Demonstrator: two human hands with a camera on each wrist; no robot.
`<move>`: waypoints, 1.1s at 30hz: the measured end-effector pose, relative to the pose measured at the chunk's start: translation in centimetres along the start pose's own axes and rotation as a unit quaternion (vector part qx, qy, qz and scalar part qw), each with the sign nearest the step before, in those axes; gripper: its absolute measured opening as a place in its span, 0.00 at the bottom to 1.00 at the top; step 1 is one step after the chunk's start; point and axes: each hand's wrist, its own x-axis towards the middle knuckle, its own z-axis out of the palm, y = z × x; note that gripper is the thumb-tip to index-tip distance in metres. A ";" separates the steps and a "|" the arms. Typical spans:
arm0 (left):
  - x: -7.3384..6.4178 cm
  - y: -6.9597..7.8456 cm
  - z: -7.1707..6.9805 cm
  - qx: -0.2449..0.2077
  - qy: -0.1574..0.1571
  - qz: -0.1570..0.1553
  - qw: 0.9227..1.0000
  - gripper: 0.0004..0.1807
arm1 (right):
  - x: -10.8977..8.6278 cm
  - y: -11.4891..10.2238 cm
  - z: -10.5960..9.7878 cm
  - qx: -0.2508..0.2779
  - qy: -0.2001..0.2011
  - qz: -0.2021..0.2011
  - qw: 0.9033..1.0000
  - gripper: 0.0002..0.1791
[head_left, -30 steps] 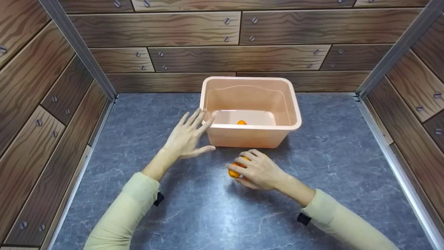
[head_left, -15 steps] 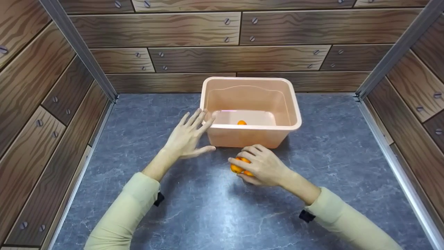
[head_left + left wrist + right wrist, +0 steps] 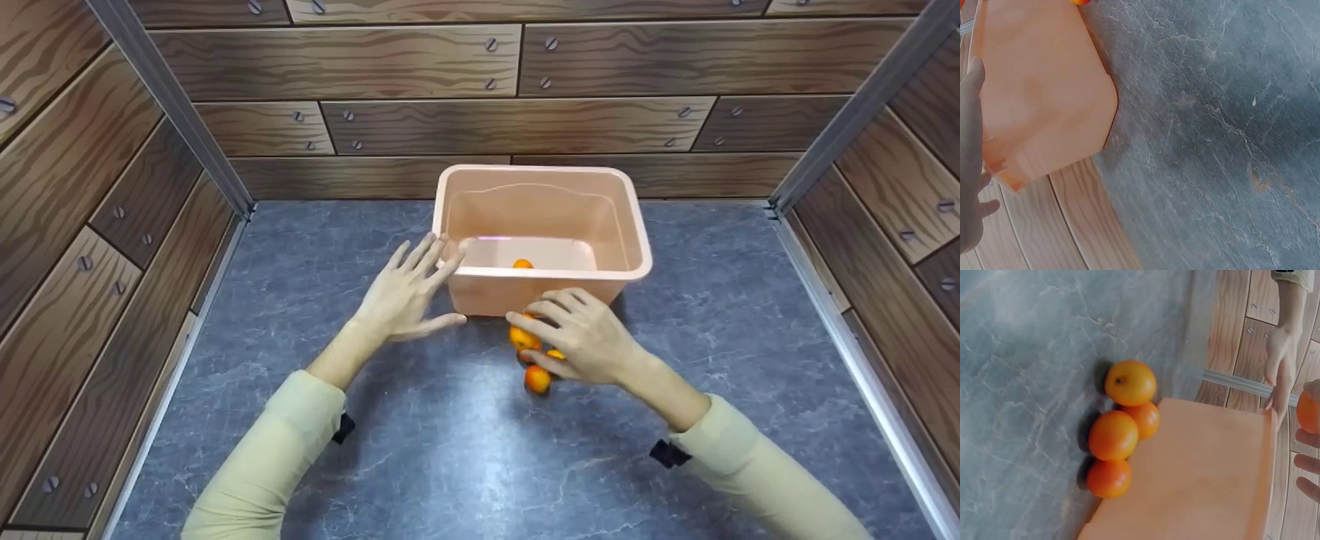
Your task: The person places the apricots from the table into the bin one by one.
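My right hand point(image 3: 592, 337), in front of the bin, holds an orange point(image 3: 523, 334) between thumb and fingers. In the right wrist view this held orange point(image 3: 1307, 413) is at the right edge, raised off the floor surface. Several more oranges lie grouped against the bin's front wall; one orange point(image 3: 537, 379) shows below the hand, the others are partly hidden in the head view. My left hand point(image 3: 397, 296) is spread, fingertips at the left rim of the peach plastic bin point(image 3: 540, 274). Inside the bin, one orange point(image 3: 523, 264) is partly visible above the front rim.
The bin stands near the back of a grey marbled surface point(image 3: 337, 465). Wood-patterned walls point(image 3: 420, 67) with metal edge strips point(image 3: 855, 345) enclose it at the back and on both sides.
My right hand has moved up toward the bin with an orange in its grip, uncovering oranges on the surface below it. The left hand has stayed where it was.
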 end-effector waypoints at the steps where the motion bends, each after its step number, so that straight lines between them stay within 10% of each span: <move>1: 0.0 0.0 0.0 0.000 0.001 0.000 1.000 0.57 | 0.1 0.1 -0.1 0.000 0.002 0.002 1.000 0.31; 33: 0.1 0.1 0.1 -0.009 -0.001 -0.005 1.000 0.59 | 2.7 5.5 -3.0 0.002 0.011 0.037 0.999 0.27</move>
